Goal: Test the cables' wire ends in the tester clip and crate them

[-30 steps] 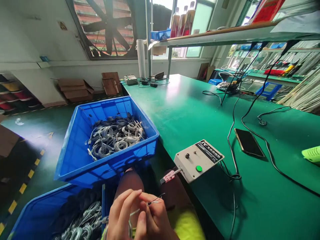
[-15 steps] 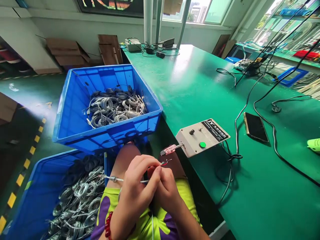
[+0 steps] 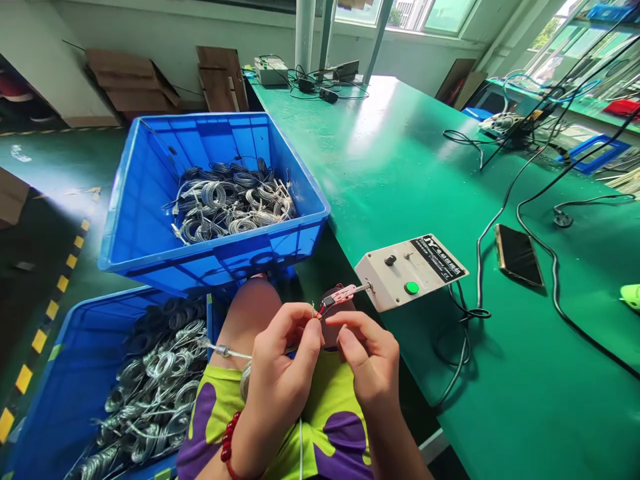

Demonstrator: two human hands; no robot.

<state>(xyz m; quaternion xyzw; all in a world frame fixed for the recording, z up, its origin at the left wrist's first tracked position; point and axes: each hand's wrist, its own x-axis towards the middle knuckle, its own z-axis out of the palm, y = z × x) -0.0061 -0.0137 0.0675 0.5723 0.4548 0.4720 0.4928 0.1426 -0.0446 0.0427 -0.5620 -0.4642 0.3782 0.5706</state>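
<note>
so the left hand has thumb and index pinched tight on a thin cable, right by its red and black wire ends, all of it held above the person's lap. Those wires sit right at the dark tip of a pink clip, can't tell if it's actually biting on them. Right hand is just beside with thumb and index parted, index tip super close to the wires, can't really see if it touches. The clip sticks out of a pale control box with a green button, at the edge of the green worktop, with a phone lying further right. Off to the left there's a blue bin full of coiled cables, plus another blue tub lower down with more coils
</note>
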